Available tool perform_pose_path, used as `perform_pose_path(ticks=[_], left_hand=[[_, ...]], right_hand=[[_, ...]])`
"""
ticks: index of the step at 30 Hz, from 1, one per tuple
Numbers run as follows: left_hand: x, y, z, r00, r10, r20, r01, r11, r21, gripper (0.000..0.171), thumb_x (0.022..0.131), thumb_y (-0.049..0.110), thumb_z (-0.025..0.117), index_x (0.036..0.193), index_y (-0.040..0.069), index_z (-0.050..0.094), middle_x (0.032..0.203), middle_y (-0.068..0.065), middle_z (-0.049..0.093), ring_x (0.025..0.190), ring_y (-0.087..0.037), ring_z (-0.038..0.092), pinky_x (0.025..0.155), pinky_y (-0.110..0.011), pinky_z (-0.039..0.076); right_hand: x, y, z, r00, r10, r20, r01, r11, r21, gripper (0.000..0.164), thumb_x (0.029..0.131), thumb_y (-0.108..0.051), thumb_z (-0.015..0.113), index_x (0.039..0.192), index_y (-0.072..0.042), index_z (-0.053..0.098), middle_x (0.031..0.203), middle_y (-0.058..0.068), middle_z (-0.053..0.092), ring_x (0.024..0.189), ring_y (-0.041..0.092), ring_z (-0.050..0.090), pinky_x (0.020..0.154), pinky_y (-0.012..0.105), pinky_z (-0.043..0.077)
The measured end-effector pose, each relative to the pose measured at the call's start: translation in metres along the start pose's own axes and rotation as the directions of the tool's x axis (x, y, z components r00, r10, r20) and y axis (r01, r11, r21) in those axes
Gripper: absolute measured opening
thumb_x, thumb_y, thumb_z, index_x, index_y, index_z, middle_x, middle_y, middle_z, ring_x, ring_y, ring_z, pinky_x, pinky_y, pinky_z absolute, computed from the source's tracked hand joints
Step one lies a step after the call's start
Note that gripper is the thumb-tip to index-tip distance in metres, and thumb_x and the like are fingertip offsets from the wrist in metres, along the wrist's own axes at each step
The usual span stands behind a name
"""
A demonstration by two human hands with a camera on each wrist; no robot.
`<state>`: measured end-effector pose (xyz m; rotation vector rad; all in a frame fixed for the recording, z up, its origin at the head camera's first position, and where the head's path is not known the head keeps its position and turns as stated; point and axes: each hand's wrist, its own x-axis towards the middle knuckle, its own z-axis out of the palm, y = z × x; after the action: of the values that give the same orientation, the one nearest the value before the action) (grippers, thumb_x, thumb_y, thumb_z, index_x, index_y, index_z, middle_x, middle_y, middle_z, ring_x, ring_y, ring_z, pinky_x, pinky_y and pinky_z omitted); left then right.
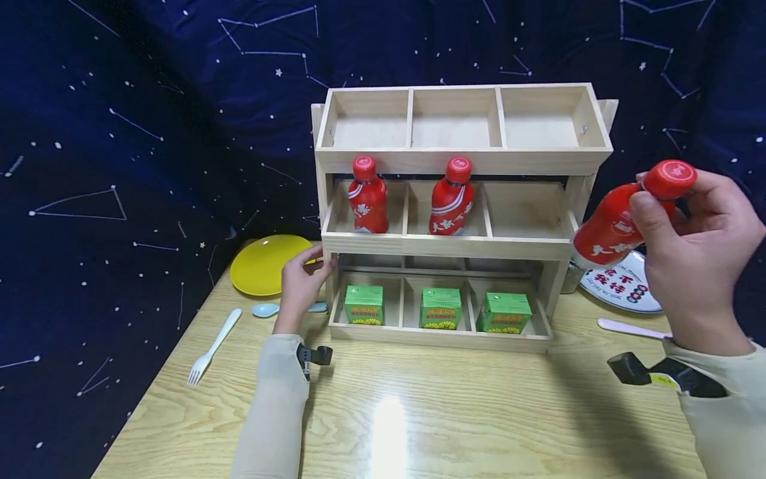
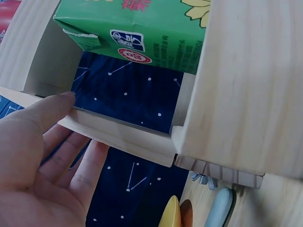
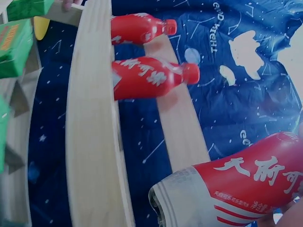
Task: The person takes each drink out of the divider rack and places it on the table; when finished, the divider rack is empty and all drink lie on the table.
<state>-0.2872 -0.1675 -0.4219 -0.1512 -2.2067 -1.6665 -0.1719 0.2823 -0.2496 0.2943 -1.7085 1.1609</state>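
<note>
My right hand [image 1: 703,256] holds a red soda bottle [image 1: 622,223] near its neck, tilted with the cap up, to the right of the wooden shelf rack [image 1: 443,247]. In the right wrist view the bottle's pale base [image 3: 182,198] points at the middle tier. With thumb and fingers around the rack's left upright, my left hand [image 1: 302,283] grips it beside the lower tier. Two more red bottles, one on the left [image 1: 368,199] and one in the centre [image 1: 451,203], stand in the middle tier. Green drink cartons sit below, at left [image 1: 364,306], centre [image 1: 441,309] and right [image 1: 505,314].
A yellow plate [image 1: 263,266], a white fork [image 1: 214,347] and a blue spoon [image 1: 265,310] lie left of the rack. On the right are a printed plate [image 1: 622,286] and a pale-handled utensil [image 1: 631,328]. A dark starry cloth [image 1: 179,133] hangs behind the wooden table [image 1: 467,412].
</note>
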Motion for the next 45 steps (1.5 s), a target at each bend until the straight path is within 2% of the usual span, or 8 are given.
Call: perform_pose_path(ticks=[6, 14, 22, 24, 29, 33, 38, 45], left_hand=[[0.0, 0.002, 0.0, 1.0, 0.008, -0.002, -0.008, 1.0, 0.011, 0.039, 0.085, 0.016, 0.079, 0.12, 0.003, 0.07, 0.12, -0.012, 0.066, 0.102, -0.031, 0.068, 0.086, -0.04, 0.057], [0.001, -0.002, -0.002, 1.0, -0.026, 0.003, 0.026, 0.999, 0.038, 0.041, 0.084, 0.023, 0.08, 0.122, 0.008, 0.07, 0.12, -0.008, 0.066, 0.102, -0.027, 0.068, 0.084, -0.038, 0.058], [0.003, -0.004, -0.004, 0.999, -0.038, 0.004, 0.038, 0.999, 0.025, 0.042, 0.083, 0.024, 0.081, 0.121, 0.008, 0.071, 0.12, -0.007, 0.067, 0.102, -0.026, 0.068, 0.084, -0.037, 0.058], [0.003, -0.003, -0.003, 0.999, -0.035, 0.003, 0.035, 0.999, 0.021, 0.042, 0.083, 0.022, 0.081, 0.121, 0.007, 0.071, 0.12, -0.008, 0.067, 0.102, -0.027, 0.068, 0.084, -0.038, 0.058], [0.003, -0.003, -0.002, 1.0, -0.02, -0.009, 0.02, 1.0, -0.003, 0.039, 0.082, 0.016, 0.082, 0.118, 0.005, 0.071, 0.117, -0.01, 0.068, 0.1, -0.03, 0.068, 0.083, -0.037, 0.058], [0.001, -0.004, -0.002, 1.0, -0.025, -0.019, 0.025, 1.0, -0.015, 0.04, 0.082, 0.015, 0.082, 0.119, 0.004, 0.071, 0.118, -0.011, 0.067, 0.101, -0.032, 0.068, 0.084, -0.036, 0.058], [0.0, -0.003, 0.0, 1.0, -0.026, -0.011, 0.026, 1.0, -0.005, 0.041, 0.083, 0.018, 0.082, 0.119, 0.004, 0.071, 0.118, -0.011, 0.067, 0.101, -0.031, 0.068, 0.086, -0.037, 0.057], [0.001, -0.005, -0.002, 0.999, -0.049, -0.009, 0.049, 0.999, 0.017, 0.043, 0.083, 0.023, 0.082, 0.121, 0.007, 0.07, 0.12, -0.008, 0.067, 0.104, -0.028, 0.067, 0.086, -0.037, 0.057]], right_hand=[[-0.019, 0.018, -0.027, 0.993, 0.116, 0.024, -0.113, 0.989, -0.098, 0.039, 0.092, -0.003, 0.068, 0.13, -0.005, 0.06, 0.121, 0.002, 0.066, 0.113, 0.015, 0.059, 0.105, 0.026, 0.043], [-0.048, 0.065, -0.044, 0.974, 0.228, 0.002, -0.216, 0.926, -0.31, 0.038, 0.093, -0.012, 0.07, 0.13, -0.015, 0.063, 0.122, -0.004, 0.065, 0.11, 0.007, 0.057, 0.097, 0.017, 0.046], [-0.07, 0.116, -0.041, 0.892, 0.451, 0.03, -0.422, 0.855, -0.302, 0.04, 0.094, -0.018, 0.069, 0.133, -0.016, 0.061, 0.127, -0.004, 0.061, 0.118, 0.007, 0.053, 0.102, 0.023, 0.044], [-0.075, 0.127, -0.039, 0.877, 0.479, 0.038, -0.446, 0.842, -0.303, 0.04, 0.094, -0.02, 0.069, 0.133, -0.016, 0.062, 0.126, -0.005, 0.06, 0.116, 0.007, 0.053, 0.098, 0.018, 0.045], [-0.086, 0.155, -0.032, 0.878, 0.477, 0.04, -0.453, 0.856, -0.248, 0.032, 0.09, -0.014, 0.073, 0.122, -0.011, 0.067, 0.107, -0.013, 0.062, 0.1, 0.004, 0.055, 0.078, 0.009, 0.045], [-0.092, 0.168, -0.026, 0.862, 0.505, 0.044, -0.485, 0.847, -0.217, 0.027, 0.089, -0.013, 0.074, 0.116, -0.011, 0.067, 0.099, -0.018, 0.061, 0.094, 0.003, 0.055, 0.075, 0.008, 0.043], [-0.097, 0.175, -0.023, 0.848, 0.528, 0.05, -0.499, 0.827, -0.26, 0.031, 0.09, -0.018, 0.073, 0.119, -0.009, 0.066, 0.1, -0.018, 0.061, 0.092, 0.0, 0.056, 0.077, 0.009, 0.043], [-0.1, 0.185, -0.022, 0.869, 0.484, 0.105, -0.434, 0.847, -0.307, 0.037, 0.091, -0.02, 0.072, 0.123, -0.004, 0.061, 0.108, -0.013, 0.06, 0.098, -0.002, 0.053, 0.092, 0.018, 0.041]])
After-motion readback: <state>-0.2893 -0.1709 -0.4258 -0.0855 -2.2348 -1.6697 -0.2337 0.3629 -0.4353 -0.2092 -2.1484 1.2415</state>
